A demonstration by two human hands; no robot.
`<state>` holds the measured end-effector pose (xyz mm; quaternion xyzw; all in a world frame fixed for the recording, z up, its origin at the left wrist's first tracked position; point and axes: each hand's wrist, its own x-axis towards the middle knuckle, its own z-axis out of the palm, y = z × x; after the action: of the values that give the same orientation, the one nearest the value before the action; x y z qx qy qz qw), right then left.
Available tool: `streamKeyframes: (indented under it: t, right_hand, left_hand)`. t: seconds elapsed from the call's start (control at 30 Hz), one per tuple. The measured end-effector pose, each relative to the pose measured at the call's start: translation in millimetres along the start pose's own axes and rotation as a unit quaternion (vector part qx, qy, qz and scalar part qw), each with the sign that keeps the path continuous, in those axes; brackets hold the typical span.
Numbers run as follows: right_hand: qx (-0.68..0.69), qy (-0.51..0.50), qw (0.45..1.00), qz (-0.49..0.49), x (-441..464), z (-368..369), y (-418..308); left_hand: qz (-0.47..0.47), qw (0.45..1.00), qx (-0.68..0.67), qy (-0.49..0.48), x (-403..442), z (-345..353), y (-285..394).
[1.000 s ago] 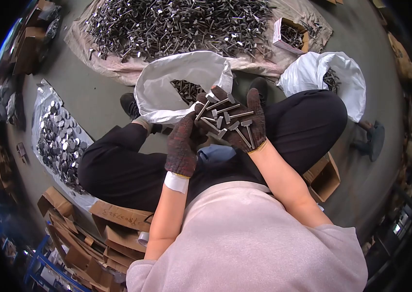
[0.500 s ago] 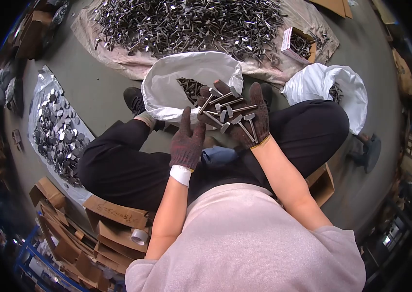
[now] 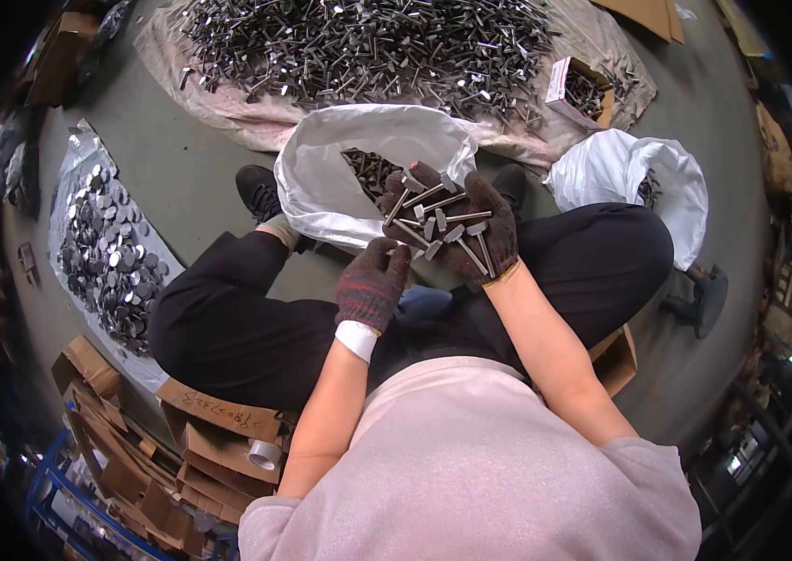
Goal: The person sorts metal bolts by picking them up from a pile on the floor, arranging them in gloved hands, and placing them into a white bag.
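Observation:
Several T-shaped metal bolts (image 3: 441, 222) lie across the palm of my right hand (image 3: 487, 245), which wears a dark knit glove and cups them from below. Just left of them is my left hand (image 3: 368, 288), gloved too, its fingers curled and pressed together beside the nearest bolts. Anything between those fingertips is too small to make out. Behind both hands, a white woven sack (image 3: 321, 159) stands with its mouth wide; dark metal pieces (image 3: 370, 173) show inside it, partly hidden by my right hand.
A large heap of similar T-shaped bolts (image 3: 368, 51) covers a cloth (image 3: 246, 117) at the back. Right of it stand a small carton (image 3: 583, 93) and a second white sack (image 3: 611, 168). Flat metal discs (image 3: 115, 252) lie on plastic at left; cardboard (image 3: 218, 411) is at lower left.
My left hand's fingers have gone from stretched out to curled, close against the bolts. My right hand stays in place, its fingers drawn in slightly around the bolts.

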<state>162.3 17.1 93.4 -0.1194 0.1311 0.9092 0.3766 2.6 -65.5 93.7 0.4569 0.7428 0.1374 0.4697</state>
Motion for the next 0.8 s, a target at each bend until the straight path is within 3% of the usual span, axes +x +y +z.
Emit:
streamKeyframes:
  t: [0.13,0.23,0.27,0.3,0.37,0.4,0.5,0.57,0.7,0.73,0.77,0.8]
  right_hand:
    - [0.091,0.096,0.991,0.008,25,-11,-4]
    - [-0.108,0.189,0.975,-0.045,56,-21,-5]
    - [-0.228,0.314,0.921,-0.034,55,-9,-6]
    - [-0.229,0.313,0.921,-0.032,54,-25,-12]
    - [-0.453,0.321,0.832,0.014,48,-71,-30]
    - [-0.364,0.348,0.864,0.013,41,14,-14]
    - [-0.297,0.312,0.902,-0.029,28,-3,-37]
    - [-0.289,0.361,0.885,-0.059,27,25,-36]
    - [-0.451,0.343,0.82,-0.081,40,23,-58]
    - [-0.699,0.367,0.593,-0.158,48,20,-61]
    - [-0.862,0.348,0.297,-0.217,56,16,-65]
    - [-0.897,0.354,0.149,-0.219,63,6,-70]
  left_hand:
    - [-0.003,1.0,0.015,-0.014,1,-2,4]
    - [0.004,0.999,0.025,-0.018,0,-1,6]
    - [0.007,0.999,0.028,-0.024,1,-2,6]
    - [0.006,0.999,0.027,-0.023,0,-3,6]
    - [0.008,0.999,0.027,-0.037,-1,-2,7]
    - [0.007,0.999,0.026,-0.036,-2,-1,6]
    - [0.019,0.999,0.017,-0.044,-1,2,3]
    - [0.037,0.998,0.013,-0.042,-1,4,0]
    - [0.037,0.999,0.008,-0.039,-1,3,1]
    - [0.035,0.999,0.007,-0.04,-2,1,3]
    - [0.032,0.999,0.007,-0.041,-2,0,4]
    - [0.032,0.999,0.009,-0.04,-2,0,4]
